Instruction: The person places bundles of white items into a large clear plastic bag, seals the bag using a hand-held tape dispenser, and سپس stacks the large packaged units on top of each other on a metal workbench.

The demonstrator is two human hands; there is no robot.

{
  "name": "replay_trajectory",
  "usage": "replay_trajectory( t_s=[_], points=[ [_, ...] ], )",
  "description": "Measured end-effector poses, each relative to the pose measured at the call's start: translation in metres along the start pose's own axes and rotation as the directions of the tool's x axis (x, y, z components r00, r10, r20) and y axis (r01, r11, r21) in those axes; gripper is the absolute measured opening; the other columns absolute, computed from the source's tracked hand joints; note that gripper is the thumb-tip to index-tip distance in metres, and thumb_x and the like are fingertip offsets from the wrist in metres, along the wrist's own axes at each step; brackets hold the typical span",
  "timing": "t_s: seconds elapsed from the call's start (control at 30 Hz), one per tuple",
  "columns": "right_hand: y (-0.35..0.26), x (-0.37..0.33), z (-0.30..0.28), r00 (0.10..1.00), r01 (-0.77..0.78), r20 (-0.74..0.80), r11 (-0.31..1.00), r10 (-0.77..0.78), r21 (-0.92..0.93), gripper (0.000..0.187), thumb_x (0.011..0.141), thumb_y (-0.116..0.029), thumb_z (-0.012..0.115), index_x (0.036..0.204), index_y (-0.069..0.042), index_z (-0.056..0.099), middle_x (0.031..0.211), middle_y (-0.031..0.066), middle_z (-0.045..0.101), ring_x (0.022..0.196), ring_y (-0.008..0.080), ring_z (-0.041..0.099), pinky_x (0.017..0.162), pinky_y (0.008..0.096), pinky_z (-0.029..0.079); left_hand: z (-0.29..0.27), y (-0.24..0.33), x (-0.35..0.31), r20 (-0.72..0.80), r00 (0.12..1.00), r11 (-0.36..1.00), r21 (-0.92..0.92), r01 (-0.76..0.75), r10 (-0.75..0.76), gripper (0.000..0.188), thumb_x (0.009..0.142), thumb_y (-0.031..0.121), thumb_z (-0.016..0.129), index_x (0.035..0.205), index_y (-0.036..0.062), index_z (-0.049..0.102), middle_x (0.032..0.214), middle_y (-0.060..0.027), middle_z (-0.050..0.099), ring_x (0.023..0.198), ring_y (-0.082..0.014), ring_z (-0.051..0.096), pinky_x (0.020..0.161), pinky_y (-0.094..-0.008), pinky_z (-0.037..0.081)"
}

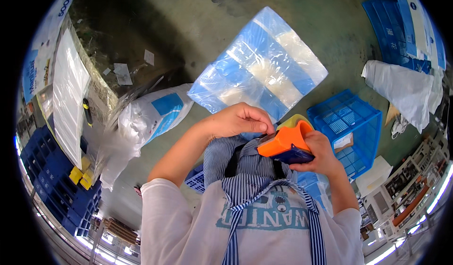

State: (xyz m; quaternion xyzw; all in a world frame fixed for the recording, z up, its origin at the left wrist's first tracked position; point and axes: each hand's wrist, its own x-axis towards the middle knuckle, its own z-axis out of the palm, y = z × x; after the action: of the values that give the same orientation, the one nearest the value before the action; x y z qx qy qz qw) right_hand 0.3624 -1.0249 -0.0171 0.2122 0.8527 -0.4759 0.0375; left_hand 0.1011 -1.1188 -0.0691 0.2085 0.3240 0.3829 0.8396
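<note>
In my right hand (pixel 321 154) is an orange and dark-blue tape dispenser (pixel 285 141), gripped in front of my lap. A yellowish roll of tape (pixel 293 121) shows behind its top. My left hand (pixel 245 120) is closed in a pinch close to the dispenser's front end. What lies between its fingertips, if anything, is too small to make out. Just beyond both hands sits a blue and white package (pixel 259 64) wrapped in shiny clear plastic film, which neither hand visibly grips.
A blue plastic crate (pixel 373 128) stands at my right, with a white sack (pixel 398 92) beyond it. Another white and blue sack (pixel 158 114) lies to my left, near a yellow and black cutter (pixel 87 111). Dark-blue crates (pixel 56 184) are stacked farther left.
</note>
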Motion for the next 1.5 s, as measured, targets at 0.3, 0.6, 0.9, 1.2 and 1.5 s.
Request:
replay_trajectory(
  t_s=[0.3,0.6,0.9,1.2,1.5],
  points=[
    [-0.025,0.04,0.014,0.991,-0.081,0.114,0.995,0.074,0.061,0.049,0.052,-0.038,0.082,0.082,-0.004,0.064,0.072,0.0109,0.06,0.072,0.0291,0.058,0.074,0.0349,0.043,-0.035,-0.01,-0.028,0.01,0.996,0.995,-0.05,-0.085,0.086,0.019,0.09,0.019,0.058,0.092,0.0007,0.062,0.089,-0.0025,0.062,0.084,-0.0104,0.056,0.079,-0.0257,0.045],
    [-0.033,0.056,0.024,0.984,-0.145,0.116,0.988,0.138,0.058,0.049,0.053,-0.04,0.082,0.083,-0.005,0.064,0.072,0.0103,0.06,0.069,0.0279,0.057,0.069,0.0348,0.043,-0.047,-0.017,-0.042,-0.12,0.991,0.98,-0.177,-0.088,0.067,0.021,0.091,0.02,0.056,0.096,-0.0008,0.061,0.087,-0.0036,0.063,0.079,-0.0112,0.059,0.075,-0.0255,0.048],
    [-0.06,0.093,0.03,0.805,-0.541,0.336,0.837,0.489,0.078,0.054,0.062,-0.044,0.076,0.089,0.0,0.062,0.078,0.0177,0.062,0.073,0.0346,0.06,0.068,0.0373,0.048,-0.091,-0.009,-0.064,-0.592,0.78,0.953,0.302,-0.021,0.205,0.009,0.078,0.002,0.06,0.082,0.0014,0.068,0.075,-0.003,0.065,0.063,-0.0086,0.059,0.059,-0.0234,0.049],
    [-0.021,0.096,0.038,0.776,-0.619,0.242,0.777,0.583,0.113,0.043,0.067,-0.02,0.077,0.1,0.002,0.061,0.07,0.0047,0.063,0.059,0.0079,0.058,0.056,0.023,0.047,-0.242,0.022,-0.044,-0.719,0.646,0.93,0.366,0.039,0.256,0.019,0.083,0.016,0.064,0.074,-0.0012,0.065,0.065,-0.0026,0.058,0.058,-0.0082,0.051,0.053,-0.0225,0.042],
    [-0.017,0.088,0.037,0.705,-0.693,0.258,0.718,0.661,0.055,0.041,0.068,-0.019,0.076,0.1,0.002,0.06,0.071,0.0056,0.063,0.055,0.009,0.058,0.052,0.0234,0.047,-0.264,-0.05,0.018,-0.693,0.719,0.835,0.361,0.415,-0.058,0.032,0.085,0.031,0.057,0.082,0.0006,0.066,0.074,-0.0078,0.064,0.066,-0.0161,0.059,0.061,-0.0298,0.048]
  ],
)
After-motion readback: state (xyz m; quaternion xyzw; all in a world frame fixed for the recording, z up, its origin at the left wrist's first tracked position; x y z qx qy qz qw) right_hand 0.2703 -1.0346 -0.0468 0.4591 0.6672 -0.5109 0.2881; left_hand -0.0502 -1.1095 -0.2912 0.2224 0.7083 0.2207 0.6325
